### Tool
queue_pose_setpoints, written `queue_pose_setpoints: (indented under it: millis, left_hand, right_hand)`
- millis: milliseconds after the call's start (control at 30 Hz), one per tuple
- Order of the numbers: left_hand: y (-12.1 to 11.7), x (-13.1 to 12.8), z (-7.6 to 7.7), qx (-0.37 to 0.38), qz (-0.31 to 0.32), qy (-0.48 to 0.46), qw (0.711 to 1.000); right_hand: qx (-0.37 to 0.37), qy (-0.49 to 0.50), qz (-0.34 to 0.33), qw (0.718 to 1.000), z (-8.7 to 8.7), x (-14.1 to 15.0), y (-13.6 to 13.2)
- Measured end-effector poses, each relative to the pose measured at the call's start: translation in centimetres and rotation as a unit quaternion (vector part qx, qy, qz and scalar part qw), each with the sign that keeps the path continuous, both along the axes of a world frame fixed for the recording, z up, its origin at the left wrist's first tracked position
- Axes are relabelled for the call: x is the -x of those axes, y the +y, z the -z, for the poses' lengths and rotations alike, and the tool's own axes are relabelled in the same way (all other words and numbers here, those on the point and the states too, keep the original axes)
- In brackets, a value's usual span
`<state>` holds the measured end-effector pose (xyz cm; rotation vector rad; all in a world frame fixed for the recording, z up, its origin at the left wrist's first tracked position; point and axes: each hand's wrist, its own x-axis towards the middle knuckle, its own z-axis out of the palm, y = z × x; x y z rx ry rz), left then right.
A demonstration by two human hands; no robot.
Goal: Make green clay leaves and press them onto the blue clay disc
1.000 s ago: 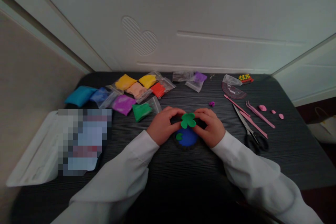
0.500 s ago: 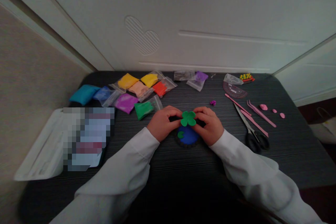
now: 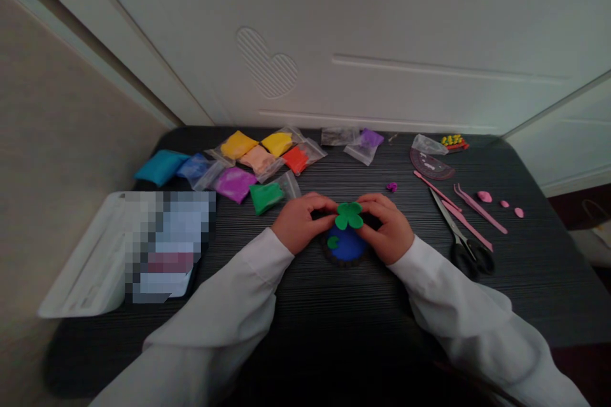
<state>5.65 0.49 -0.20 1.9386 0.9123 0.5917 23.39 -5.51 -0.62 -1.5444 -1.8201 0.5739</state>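
Note:
A green four-lobed clay piece (image 3: 349, 215), shaped like a clover, sits between my two hands. My left hand (image 3: 304, 221) pinches its left side with thumb and fingers. On the other side my right hand (image 3: 384, 227) grips its right edge the same way. Just beneath lies a round blue clay disc (image 3: 347, 247) with a dark, bumpy rim, its far part hidden behind the clover and my fingers. A small notched green leaf (image 3: 333, 242) rests on the disc's left part. Whether the clover touches the disc, I cannot tell.
Bagged clay in several colours, including a green packet (image 3: 267, 197), spreads across the back left. Scissors (image 3: 462, 241), pink tools (image 3: 480, 208), pink clay lumps (image 3: 484, 196) and a protractor (image 3: 432, 164) lie right. A blurred phone-like screen (image 3: 174, 241) stands left. A purple clay bit (image 3: 391, 187) lies beyond my right hand.
The whole view has shifted slightly, so everything appears a little further right. Both hands keep their hold on the green clover, with almost no change in their pose.

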Motion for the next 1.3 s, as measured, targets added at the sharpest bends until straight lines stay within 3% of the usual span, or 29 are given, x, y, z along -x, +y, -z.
queue_pose_setpoints:
  millis: [433,700,1067,1300]
  left_hand:
    - [-0.1,-0.2,0.2,-0.008,0.008,-0.004,1.000]
    - [-0.5,-0.2,0.0,0.122,-0.015,-0.123,0.985]
    - [-1.1,-1.4,-0.6,0.108,-0.091,-0.079,0.987]
    - [-1.0,-1.5,-0.5,0.101,-0.094,-0.083,0.987]
  right_hand:
    - [0.004,-0.002,0.008,1.000,0.1,0.1,0.2]
    - [-0.003,-0.015,0.011,1.000,0.3,0.1,0.2]
    - [-0.007,-0.029,0.008,1.000,0.2,0.3,0.1]
    - [-0.013,-0.035,0.010,0.999,0.3,0.4,0.2]
